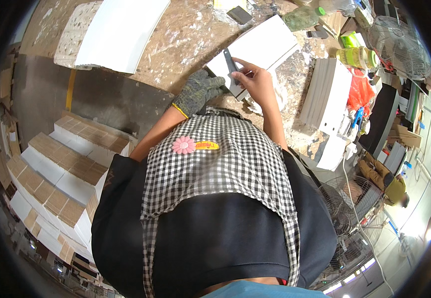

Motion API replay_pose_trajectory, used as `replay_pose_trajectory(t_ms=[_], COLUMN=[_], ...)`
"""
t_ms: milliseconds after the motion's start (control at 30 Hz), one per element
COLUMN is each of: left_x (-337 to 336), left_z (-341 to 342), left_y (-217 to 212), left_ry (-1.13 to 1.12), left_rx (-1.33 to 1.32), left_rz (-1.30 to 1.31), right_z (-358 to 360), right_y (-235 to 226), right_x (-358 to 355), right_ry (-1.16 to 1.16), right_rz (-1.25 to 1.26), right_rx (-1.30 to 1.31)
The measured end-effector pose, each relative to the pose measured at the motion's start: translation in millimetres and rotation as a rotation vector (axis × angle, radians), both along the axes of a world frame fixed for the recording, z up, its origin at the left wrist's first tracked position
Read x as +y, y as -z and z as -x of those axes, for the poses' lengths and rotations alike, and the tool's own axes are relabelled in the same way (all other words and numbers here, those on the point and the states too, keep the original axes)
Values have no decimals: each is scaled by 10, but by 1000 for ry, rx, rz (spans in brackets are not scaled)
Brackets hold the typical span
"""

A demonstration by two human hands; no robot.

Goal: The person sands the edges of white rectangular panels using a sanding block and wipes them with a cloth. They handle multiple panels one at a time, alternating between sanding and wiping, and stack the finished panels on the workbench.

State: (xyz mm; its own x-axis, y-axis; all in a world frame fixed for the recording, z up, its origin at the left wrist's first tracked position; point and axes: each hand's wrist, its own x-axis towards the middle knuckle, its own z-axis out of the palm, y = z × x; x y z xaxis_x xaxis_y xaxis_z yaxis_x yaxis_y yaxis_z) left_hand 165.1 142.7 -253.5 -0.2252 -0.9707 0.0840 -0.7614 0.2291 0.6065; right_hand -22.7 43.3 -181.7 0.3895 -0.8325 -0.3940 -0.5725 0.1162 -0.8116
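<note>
At the near edge of the worktable (pixel 176 37), a white box-like piece (pixel 262 42) lies at an angle in front of me. My right hand (pixel 256 83) is bare and pinches a dark grey flat strip (pixel 231 65) with a small hole near its far end. The strip lies over the white piece's left end. My left hand (pixel 195 93) wears a dark knitted glove with a yellow cuff. Its fingers curl against the near-left corner of the white piece, and their tips are partly hidden there.
A stack of white panels (pixel 327 92) stands at right, beside a yellow-green jar (pixel 357 57) and a red plastic bag (pixel 361 92). White boards (pixel 121 35) lie far left. Stacked cartons (pixel 59 156) fill the left floor. A fan (pixel 344 198) and another person (pixel 389 180) are at right.
</note>
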Motion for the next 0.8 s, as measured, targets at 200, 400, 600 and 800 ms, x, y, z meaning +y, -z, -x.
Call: replay_pose_trajectory(t_ms=[200, 400, 600, 800], left_x=[10, 0, 12, -77], left_z=[9, -3, -9, 86], left_y=[-38, -156, -22, 7], left_ry=[-78, -28, -60, -559], left_rx=[105, -11, 52, 1289], left_rz=[-92, -68, -74, -536], right_z=[-33, -46, -37, -69], right_y=[-5, -27, -9, -80], right_x=[34, 48, 61, 54], right_ry=[-117, -157, -145, -172], right_rz=[48, 13, 23, 30], right_rx=[-30, 30, -14, 10])
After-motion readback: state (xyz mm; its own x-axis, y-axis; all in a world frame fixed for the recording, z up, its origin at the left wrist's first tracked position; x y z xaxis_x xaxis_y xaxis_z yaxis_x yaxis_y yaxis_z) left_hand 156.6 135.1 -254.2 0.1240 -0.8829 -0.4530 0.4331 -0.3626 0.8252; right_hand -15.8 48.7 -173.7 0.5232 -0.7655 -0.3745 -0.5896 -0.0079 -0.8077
